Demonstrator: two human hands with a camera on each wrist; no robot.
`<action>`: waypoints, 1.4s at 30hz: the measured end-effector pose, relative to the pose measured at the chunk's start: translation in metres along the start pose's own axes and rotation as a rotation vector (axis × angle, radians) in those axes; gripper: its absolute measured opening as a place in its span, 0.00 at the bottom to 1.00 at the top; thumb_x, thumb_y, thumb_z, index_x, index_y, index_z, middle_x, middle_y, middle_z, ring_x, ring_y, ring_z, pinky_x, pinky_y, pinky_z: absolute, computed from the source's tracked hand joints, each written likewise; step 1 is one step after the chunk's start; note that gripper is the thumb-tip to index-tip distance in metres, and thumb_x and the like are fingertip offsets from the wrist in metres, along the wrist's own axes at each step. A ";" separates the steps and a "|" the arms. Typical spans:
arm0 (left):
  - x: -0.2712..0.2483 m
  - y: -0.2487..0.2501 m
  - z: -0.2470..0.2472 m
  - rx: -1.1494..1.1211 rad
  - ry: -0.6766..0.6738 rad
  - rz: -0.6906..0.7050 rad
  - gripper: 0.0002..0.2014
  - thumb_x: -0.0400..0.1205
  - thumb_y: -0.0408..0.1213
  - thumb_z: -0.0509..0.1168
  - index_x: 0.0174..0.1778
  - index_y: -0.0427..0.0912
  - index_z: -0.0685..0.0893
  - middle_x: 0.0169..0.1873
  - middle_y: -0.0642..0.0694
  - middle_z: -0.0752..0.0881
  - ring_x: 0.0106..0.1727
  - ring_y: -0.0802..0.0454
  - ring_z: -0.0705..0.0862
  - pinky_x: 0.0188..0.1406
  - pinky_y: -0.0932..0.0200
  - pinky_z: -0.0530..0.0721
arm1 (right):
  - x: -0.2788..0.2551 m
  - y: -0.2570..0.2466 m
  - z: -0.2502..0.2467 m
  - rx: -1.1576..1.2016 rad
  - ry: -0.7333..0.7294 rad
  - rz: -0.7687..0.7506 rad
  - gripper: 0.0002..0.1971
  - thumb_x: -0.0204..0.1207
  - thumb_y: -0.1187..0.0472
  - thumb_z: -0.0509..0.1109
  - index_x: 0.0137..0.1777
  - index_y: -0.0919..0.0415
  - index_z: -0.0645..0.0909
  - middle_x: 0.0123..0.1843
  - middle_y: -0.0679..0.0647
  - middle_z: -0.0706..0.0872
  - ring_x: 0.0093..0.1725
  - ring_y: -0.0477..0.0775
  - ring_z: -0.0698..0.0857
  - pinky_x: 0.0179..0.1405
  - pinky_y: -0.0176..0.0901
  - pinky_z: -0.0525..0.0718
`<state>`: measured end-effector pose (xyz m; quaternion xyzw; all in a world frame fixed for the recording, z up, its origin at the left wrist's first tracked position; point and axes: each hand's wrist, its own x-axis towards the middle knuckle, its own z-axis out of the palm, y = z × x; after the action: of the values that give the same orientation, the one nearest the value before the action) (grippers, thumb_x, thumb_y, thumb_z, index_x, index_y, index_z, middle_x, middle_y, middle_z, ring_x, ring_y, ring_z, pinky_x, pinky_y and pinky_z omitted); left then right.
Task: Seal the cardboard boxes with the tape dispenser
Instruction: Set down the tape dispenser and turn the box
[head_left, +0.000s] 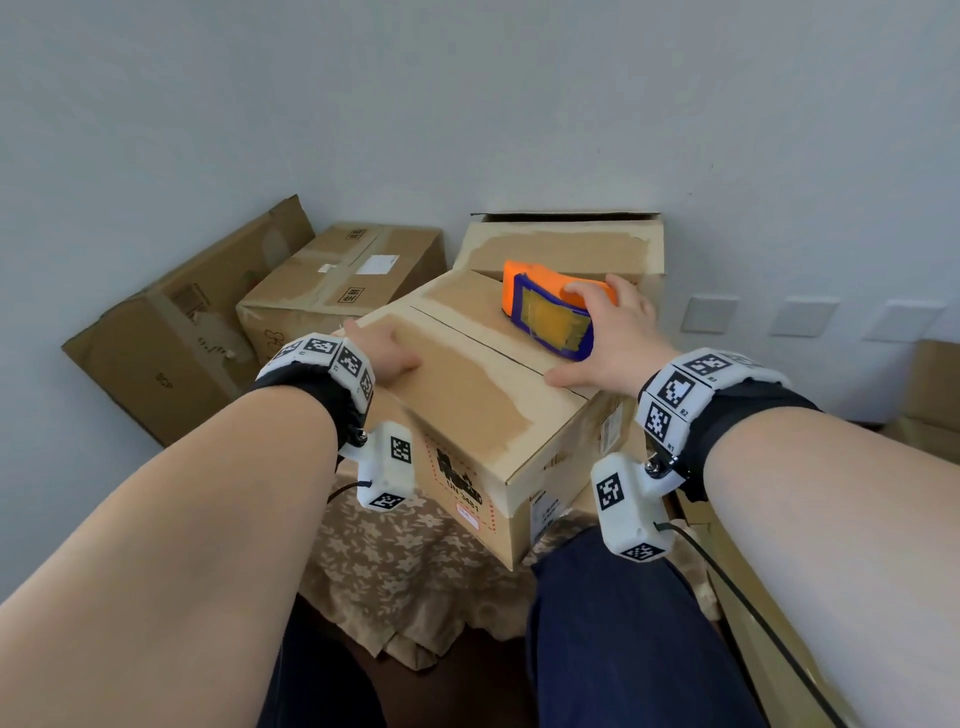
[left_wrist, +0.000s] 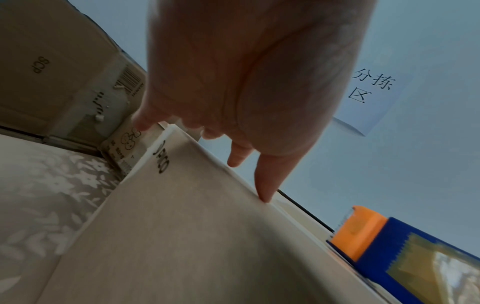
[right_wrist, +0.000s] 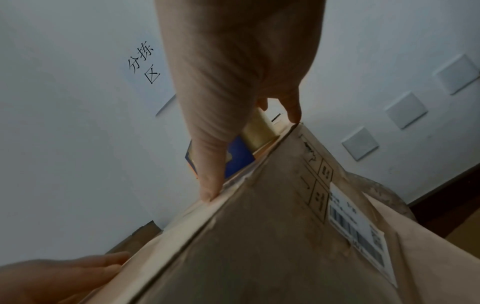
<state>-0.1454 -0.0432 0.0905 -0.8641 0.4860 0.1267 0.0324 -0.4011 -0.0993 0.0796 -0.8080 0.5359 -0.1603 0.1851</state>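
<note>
A cardboard box (head_left: 467, 395) stands in front of me on a floral cloth, its top flaps down and a bare seam running between them. An orange and blue tape dispenser (head_left: 545, 312) lies on the far right part of the box top. My left hand (head_left: 384, 348) rests flat on the left flap, fingers reaching its far edge (left_wrist: 262, 191). My right hand (head_left: 613, 338) is spread over the right flap: its fingers lie on the dispenser's orange handle and its thumb (right_wrist: 210, 185) presses the box top near the seam. The dispenser (right_wrist: 239, 156) shows behind that thumb.
Behind stand a taped box (head_left: 337, 280) and a taller box (head_left: 561, 244) with its top open. A flattened box (head_left: 171, 332) leans on the wall at left. More cardboard (head_left: 930, 395) sits at right. The floral cloth (head_left: 405, 561) covers the low support.
</note>
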 end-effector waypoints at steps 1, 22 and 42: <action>0.003 -0.002 0.000 -0.021 -0.015 -0.013 0.31 0.83 0.55 0.58 0.81 0.47 0.62 0.79 0.32 0.56 0.76 0.33 0.65 0.75 0.46 0.62 | 0.001 0.001 0.001 0.006 0.006 0.001 0.51 0.58 0.42 0.83 0.79 0.39 0.57 0.84 0.54 0.48 0.82 0.64 0.49 0.76 0.61 0.63; -0.008 -0.030 -0.009 0.013 -0.073 0.032 0.42 0.76 0.69 0.58 0.78 0.39 0.68 0.72 0.40 0.75 0.70 0.42 0.75 0.68 0.52 0.72 | -0.002 -0.011 0.004 0.195 -0.116 0.525 0.47 0.51 0.41 0.79 0.68 0.65 0.72 0.60 0.64 0.81 0.48 0.63 0.87 0.49 0.56 0.89; -0.074 0.023 -0.027 -0.008 -0.004 0.204 0.31 0.87 0.56 0.41 0.76 0.39 0.71 0.74 0.40 0.74 0.74 0.41 0.72 0.73 0.47 0.67 | -0.024 -0.050 0.014 -0.094 -0.038 0.047 0.16 0.84 0.56 0.56 0.56 0.62 0.84 0.55 0.59 0.86 0.54 0.59 0.83 0.60 0.51 0.79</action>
<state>-0.1961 0.0012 0.1365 -0.8101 0.5708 0.1330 0.0167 -0.3639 -0.0573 0.0894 -0.8058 0.5581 -0.1153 0.1608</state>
